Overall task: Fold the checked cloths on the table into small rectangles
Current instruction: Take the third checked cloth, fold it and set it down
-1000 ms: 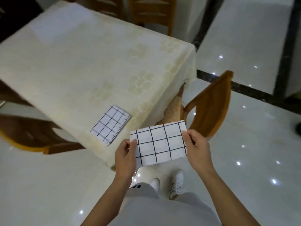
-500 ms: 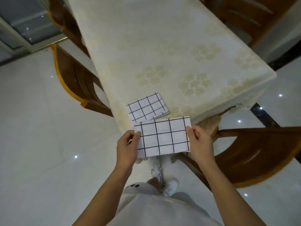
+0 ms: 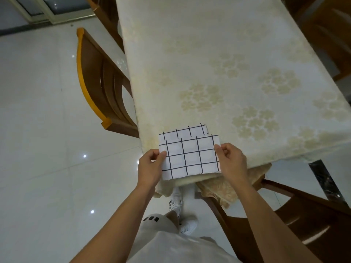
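Two checked cloths overlap at lower centre, at the bench (image 3: 209,63) corner. The folded cloth (image 3: 183,132) lies on the bench, and the held cloth (image 3: 190,158) covers its lower part. The left hand (image 3: 150,168) has a pinching grip on the held cloth's left edge, the right hand (image 3: 230,162) on its right edge. Bare bench spreads upward; a chair (image 3: 95,82) stands at left.

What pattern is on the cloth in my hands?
White with a black grid of squares on the held cloth, head view.
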### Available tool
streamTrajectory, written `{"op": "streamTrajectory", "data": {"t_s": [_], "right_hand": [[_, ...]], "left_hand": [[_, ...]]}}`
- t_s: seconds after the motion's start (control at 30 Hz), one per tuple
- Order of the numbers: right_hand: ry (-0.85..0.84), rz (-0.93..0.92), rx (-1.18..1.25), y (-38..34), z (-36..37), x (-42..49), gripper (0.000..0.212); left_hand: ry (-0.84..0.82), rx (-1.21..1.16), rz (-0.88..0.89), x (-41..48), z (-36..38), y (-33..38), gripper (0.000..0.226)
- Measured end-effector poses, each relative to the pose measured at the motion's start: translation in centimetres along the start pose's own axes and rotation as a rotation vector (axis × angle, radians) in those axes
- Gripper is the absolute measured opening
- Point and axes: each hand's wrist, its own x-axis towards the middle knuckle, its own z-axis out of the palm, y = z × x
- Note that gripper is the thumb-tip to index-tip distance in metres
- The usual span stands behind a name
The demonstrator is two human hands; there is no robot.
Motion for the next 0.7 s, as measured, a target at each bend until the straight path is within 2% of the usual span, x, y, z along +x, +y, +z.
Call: {"op": "streamTrajectory", "data": {"t_s": [0.3,0.7], "right_hand": [[-0.044,-0.016,-0.229,-0.2,2.9,5.9,0.040],[-0.038,-0.006,-0.270,0.4,3.6,7.6,0.031]], "left_hand": [[0.058,0.045,-0.093,4.7,2.0,-1.2,0.023],[0.158,0.194,0.013,5.6,2.7,-0.9,0.015]]}}
